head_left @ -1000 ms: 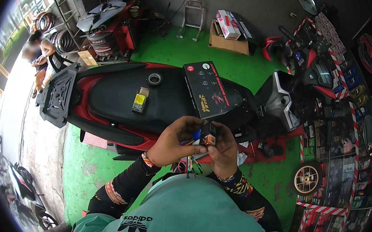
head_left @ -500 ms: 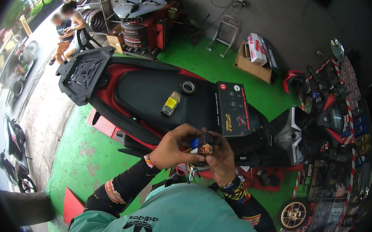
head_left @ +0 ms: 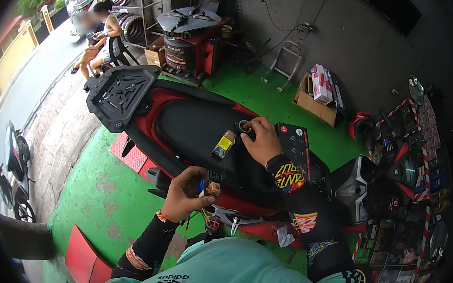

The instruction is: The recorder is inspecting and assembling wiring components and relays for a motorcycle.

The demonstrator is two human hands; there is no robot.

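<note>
My left hand [head_left: 178,196] is closed around a small black relay [head_left: 213,188] with a copper-coloured end. A blue part shows between its fingers, and thin coloured wires [head_left: 206,214] hang below. Over the black motorcycle seat [head_left: 185,121], my right hand [head_left: 264,142] has its thumb and fingers on a roll of tape [head_left: 243,126], partly covering it. Whether the roll is lifted off the seat, I cannot tell. Just left of that hand lies a small open carton [head_left: 224,143] with a yellow label. A flat black box [head_left: 295,142] lies to the right, partly behind my right wrist.
The red and black motorcycle spans the view, its rear rack [head_left: 121,95] at left. A cardboard box [head_left: 316,101] sits by the wall beside a metal stand [head_left: 286,63]. Two people sit at far left near a tire machine [head_left: 184,43]. Packed display shelves [head_left: 394,253] line the right.
My right hand has left the relay and reached forward to the tape roll. My left hand keeps the relay and has moved slightly left and down. The whole view has shifted.
</note>
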